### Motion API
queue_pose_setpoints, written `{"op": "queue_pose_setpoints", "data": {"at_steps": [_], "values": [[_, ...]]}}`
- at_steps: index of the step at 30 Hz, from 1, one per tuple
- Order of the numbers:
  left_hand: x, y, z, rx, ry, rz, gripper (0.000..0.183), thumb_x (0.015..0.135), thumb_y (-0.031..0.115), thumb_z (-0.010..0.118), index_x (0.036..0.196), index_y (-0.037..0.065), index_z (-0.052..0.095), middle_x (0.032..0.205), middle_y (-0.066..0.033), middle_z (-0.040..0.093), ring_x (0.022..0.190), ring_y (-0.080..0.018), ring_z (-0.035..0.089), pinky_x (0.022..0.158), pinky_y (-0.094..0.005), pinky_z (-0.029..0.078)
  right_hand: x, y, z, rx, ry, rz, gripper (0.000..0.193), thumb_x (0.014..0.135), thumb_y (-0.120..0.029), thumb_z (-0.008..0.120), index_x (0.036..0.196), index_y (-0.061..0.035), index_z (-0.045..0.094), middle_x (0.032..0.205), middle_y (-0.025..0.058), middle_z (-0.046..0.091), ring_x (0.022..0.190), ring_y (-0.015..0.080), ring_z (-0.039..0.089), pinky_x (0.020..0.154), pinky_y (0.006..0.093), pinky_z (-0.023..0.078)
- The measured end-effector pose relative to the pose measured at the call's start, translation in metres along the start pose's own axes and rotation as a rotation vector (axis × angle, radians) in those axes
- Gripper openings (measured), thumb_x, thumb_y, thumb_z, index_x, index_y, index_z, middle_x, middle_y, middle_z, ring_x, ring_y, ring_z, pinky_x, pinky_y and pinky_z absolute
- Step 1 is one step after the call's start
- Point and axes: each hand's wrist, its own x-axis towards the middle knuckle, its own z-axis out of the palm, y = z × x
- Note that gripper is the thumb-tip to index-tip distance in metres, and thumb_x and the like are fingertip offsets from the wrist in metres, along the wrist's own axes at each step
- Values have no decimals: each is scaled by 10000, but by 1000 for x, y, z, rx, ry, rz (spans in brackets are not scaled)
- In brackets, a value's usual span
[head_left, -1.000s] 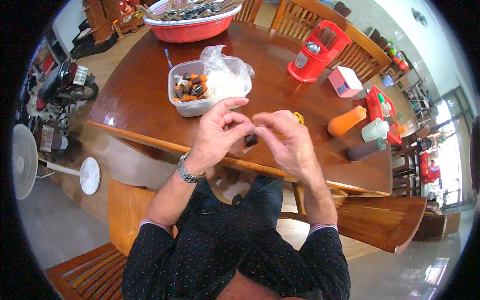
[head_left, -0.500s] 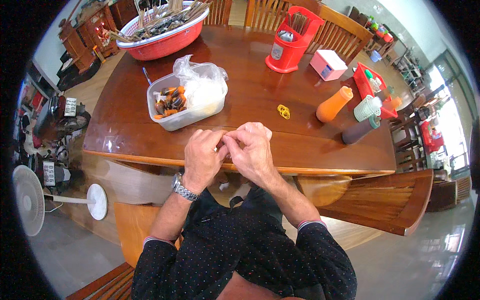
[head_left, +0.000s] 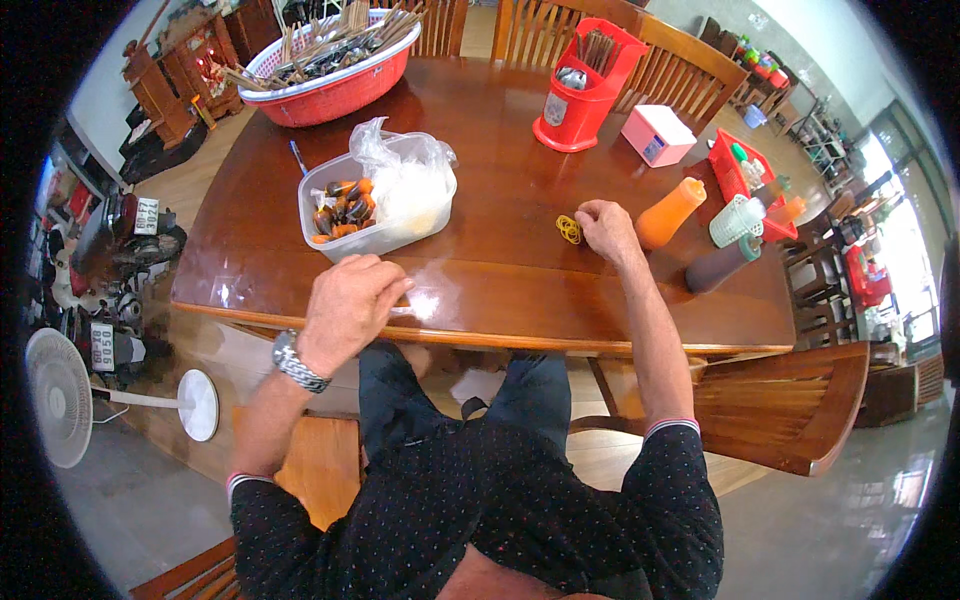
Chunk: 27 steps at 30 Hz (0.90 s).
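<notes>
My left hand [head_left: 352,308] is over the table's front edge, just in front of a clear plastic tub [head_left: 400,238]. Its fingers are curled with the thumb against them; whatever they may hold is hidden. My right hand [head_left: 608,230] reaches forward over the table, fingertips pinched together at the right side of a small pile of yellow rubber bands [head_left: 568,230]. Whether a band is between those fingertips is too small to tell. In the tub lie several small orange-capped packets of dark sauce [head_left: 350,208] beside a crumpled clear plastic bag [head_left: 400,180].
A red basin [head_left: 340,101] of chopsticks and cutlery stands at the far left. Toward the right are a red cutlery holder [head_left: 575,115], a pink box [head_left: 658,136], an orange squeeze bottle [head_left: 670,214], a dark bottle [head_left: 722,265] and a red basket [head_left: 728,168]. A wooden chair [head_left: 770,405] stands at right.
My hands, together over the table's front edge before, have come apart. The right one has gone forward and right to the rubber bands; the left has shifted left and a little nearer me.
</notes>
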Motion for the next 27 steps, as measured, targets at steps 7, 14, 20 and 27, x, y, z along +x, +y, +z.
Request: {"op": "queue_pose_setpoints", "data": {"at_steps": [7,14,20,27], "values": [[12,-8,-55,23,-140,-103,156,914,126,720,858,16,624,813,-178,629,816,-401,626,740,-490,497,8,17,13,-36,-113,40,229,896,-227,707,982,-28,781,995,200,767,969,359,737,890,445,565],[28,-2,-83,-4,-273,-207,168,938,134,707,885,14,601,839,-196,637,842,-414,633,737,-500,491,1,16,-3,50,-30,-22,236,928,-229,744,1013,-13,786,884,156,766,791,224,709,775,375,559],[34,-2,-83,121,-221,-73,161,981,159,652,930,26,577,842,-197,637,859,-428,632,741,-519,498,-10,11,-20,45,47,-50,270,928,-264,727,1006,-12,786,944,179,774,902,317,751,853,413,567],[41,-14,-91,92,-190,-61,143,1008,160,613,997,27,561,884,-190,658,879,-424,639,757,-514,499,-33,-17,-29,140,131,-30,261,951,-244,710,1007,5,762,902,160,766,838,235,729,788,362,551]]}}
